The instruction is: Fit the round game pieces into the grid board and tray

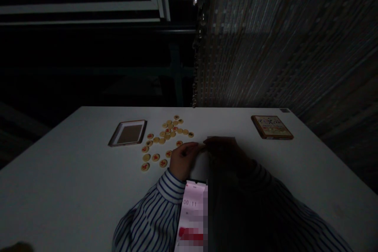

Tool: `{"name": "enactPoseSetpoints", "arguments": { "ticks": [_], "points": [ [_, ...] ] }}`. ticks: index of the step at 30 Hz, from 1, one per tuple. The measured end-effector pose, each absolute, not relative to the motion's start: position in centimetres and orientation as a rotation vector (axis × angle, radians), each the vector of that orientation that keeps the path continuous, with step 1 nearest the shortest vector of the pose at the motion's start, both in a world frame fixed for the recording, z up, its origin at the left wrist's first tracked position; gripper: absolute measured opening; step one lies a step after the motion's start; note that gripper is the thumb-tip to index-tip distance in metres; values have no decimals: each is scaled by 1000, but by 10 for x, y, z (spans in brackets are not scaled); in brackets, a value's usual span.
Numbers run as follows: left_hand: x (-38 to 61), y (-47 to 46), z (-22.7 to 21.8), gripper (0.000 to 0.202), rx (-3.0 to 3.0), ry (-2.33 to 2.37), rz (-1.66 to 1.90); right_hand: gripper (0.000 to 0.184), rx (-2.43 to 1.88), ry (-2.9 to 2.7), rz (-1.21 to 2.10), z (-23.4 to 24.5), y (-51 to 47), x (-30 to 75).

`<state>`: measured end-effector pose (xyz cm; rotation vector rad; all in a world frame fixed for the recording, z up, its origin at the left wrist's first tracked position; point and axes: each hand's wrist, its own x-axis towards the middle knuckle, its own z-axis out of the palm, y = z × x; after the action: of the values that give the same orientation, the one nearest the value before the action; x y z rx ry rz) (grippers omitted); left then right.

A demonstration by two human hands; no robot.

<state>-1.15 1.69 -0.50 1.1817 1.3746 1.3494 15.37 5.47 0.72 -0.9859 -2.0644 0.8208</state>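
Observation:
My left hand (183, 160) is closed in a pinch, its fingertips meeting those of my right hand (226, 151) over the table. A small tan edge, seemingly a Chinese chess piece (203, 147), shows between the two. Deep shadow covers my right hand; its fingers look curled, and what they hold is hidden. Beyond my right hand a pale sheet-like edge (222, 138) shows. Loose round Chinese chess pieces (167, 136) lie left of my left hand, several with red or dark characters up, others blank side up.
An open shallow box part (111, 143) lies left of the pieces. A box with a printed lid (273, 126) sits at the right on the white table (73, 177). A lit phone (189, 216) showing 00:11 is below my hands. A bead curtain (251, 47) hangs behind.

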Motion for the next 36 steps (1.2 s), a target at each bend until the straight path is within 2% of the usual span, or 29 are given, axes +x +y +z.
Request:
{"name": "enactPoseSetpoints", "arguments": {
  "ticks": [9,16,23,29,36],
  "points": [
    [-12,16,-6,25,1137,1347,1341,19,-945,-2194,638,16,52,148],
    [-10,15,-9,33,1127,1244,1285,18,-925,-2165,740,15,53,150],
    [-9,14,-9,27,1167,1288,1260,18,-839,-2208,697,12,54,151],
    [-10,15,-7,26,1125,1316,1295,17,-918,-2132,855,15,48,147],
    [-10,14,-2,25,1070,1305,1313,19,-940,-2145,703,14,45,144]
  ]
}}
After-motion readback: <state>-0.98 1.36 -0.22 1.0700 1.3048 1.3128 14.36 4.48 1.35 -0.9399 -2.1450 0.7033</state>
